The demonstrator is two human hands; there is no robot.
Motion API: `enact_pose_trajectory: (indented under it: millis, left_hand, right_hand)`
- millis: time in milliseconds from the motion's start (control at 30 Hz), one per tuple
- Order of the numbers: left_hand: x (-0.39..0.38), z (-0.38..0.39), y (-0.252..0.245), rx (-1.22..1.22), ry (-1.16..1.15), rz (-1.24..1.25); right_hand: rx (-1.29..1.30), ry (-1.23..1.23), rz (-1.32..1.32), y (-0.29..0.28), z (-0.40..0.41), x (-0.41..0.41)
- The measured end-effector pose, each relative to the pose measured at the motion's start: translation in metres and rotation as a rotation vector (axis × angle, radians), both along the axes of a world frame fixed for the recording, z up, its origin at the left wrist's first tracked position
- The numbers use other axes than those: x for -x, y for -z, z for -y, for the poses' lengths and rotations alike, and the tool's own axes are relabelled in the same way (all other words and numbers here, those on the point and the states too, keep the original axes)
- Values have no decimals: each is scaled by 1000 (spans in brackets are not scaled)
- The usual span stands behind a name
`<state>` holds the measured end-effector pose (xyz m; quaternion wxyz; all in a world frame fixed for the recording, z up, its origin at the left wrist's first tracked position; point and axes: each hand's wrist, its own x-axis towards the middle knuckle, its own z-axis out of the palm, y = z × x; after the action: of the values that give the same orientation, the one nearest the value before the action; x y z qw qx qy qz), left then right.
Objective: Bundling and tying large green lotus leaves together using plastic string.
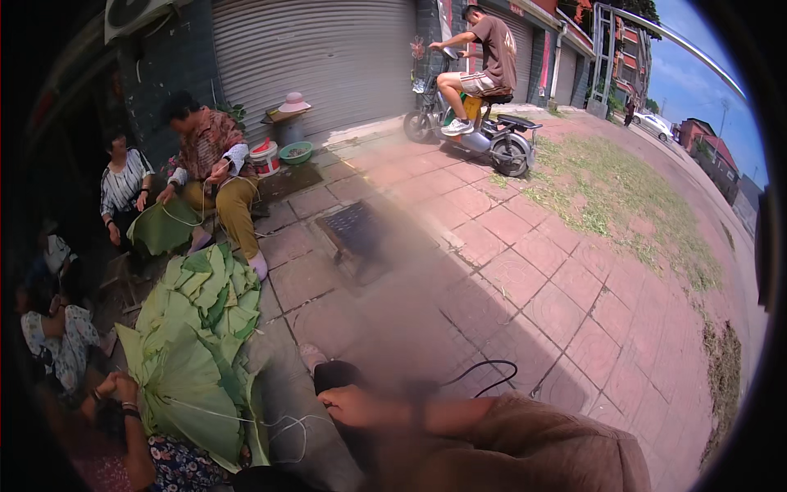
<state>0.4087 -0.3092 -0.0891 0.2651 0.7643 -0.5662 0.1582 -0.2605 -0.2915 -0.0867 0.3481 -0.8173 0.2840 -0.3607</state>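
My right hand (350, 403) rests near my dark-trousered knee, its brown sleeve reaching in from the lower right. Its finger pose is partly hidden by blur, and I see nothing in it. My left hand is out of view. Beside my leg lies a big heap of large green leaves (184, 363), apparently lotus leaves, overlapping one another. White cord (212, 414) runs across the nearest leaf and loops over the ground by my knee. A seated person (212, 144) in a patterned top holds another large leaf (161, 226) and a length of cord.
Other people sit at the left; one's hands (120, 386) are close to the heap. A low stool (353, 227) stands on the paving. A bucket (264, 158) and green basin (296, 153) stand by the roller shutter (313, 61). Someone sits on an electric scooter (476, 132).
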Motion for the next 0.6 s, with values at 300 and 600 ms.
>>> enact_pose_trajectory:
  millis: [300,600]
  left_hand:
    - [-22,2,12,4,58,27]
    - [-54,9,21,29,179,45]
  right_hand:
    - [222,-63,-373,10,-14,15]
    - [261,-51,-349,-14,-24,17]
